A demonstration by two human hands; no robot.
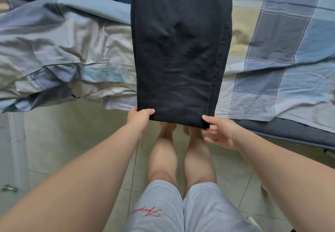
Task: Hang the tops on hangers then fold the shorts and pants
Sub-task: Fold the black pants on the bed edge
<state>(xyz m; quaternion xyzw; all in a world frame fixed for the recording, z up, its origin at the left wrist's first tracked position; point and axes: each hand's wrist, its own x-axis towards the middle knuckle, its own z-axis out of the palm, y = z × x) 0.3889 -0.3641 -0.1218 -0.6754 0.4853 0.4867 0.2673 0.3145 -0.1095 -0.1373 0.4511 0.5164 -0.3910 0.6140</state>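
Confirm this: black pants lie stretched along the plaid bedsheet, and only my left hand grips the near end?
No, the head view shows both: left hand and right hand each grip a near corner of the black pants stretched along the plaid bedsheet.

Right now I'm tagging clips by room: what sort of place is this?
Probably a bedroom: a bed with a plaid sheet, a rumpled duvet, and pants laid on it, pinched by the left hand and right hand.

1. You see soft, even, fairly bright light.
2. The pants (181, 50) stay very dark; their creases show only faintly.
3. Left of the pants, the quilt (54, 41) looks slightly blurred.
4. Far from the pants, straight edges bow from wide-angle distortion.
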